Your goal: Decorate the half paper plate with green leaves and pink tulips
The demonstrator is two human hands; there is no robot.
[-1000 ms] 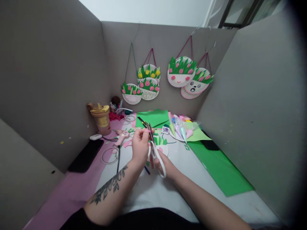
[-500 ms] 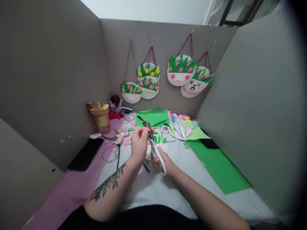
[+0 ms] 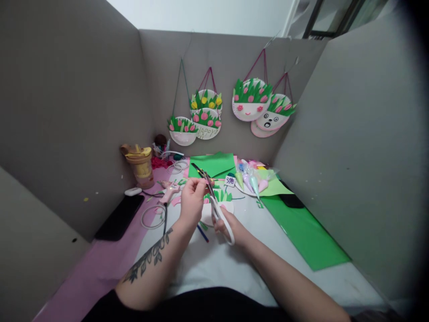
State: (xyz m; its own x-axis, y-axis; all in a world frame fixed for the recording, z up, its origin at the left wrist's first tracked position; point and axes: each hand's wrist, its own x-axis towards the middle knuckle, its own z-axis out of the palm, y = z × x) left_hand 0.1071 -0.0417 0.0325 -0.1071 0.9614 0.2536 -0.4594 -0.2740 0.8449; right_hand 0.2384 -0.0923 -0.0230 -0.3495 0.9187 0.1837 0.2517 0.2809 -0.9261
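My right hand (image 3: 230,227) is closed around the white handles of a pair of scissors (image 3: 219,214), whose blades point up and away to the left. Close beside the blades, my left hand (image 3: 192,201) pinches a small pink piece of paper (image 3: 208,182), mostly covered by the fingers and blades. Below both hands lies a white paper plate (image 3: 207,217) with green paper leaves (image 3: 223,196) along its top, partly hidden by my hands. A blue pen (image 3: 203,233) rests on the table just under it.
A pink glue gun (image 3: 170,192) and a phone (image 3: 120,217) lie left, near a tan cup (image 3: 140,167). Green paper sheets (image 3: 304,237) and pastel piping bags (image 3: 250,179) are at right. Decorated plates (image 3: 251,105) hang on the grey back partition (image 3: 157,80).
My left hand has shifted very slightly left, and the scissors have tilted a little. The camera view has moved slightly. Both holds stay the same.
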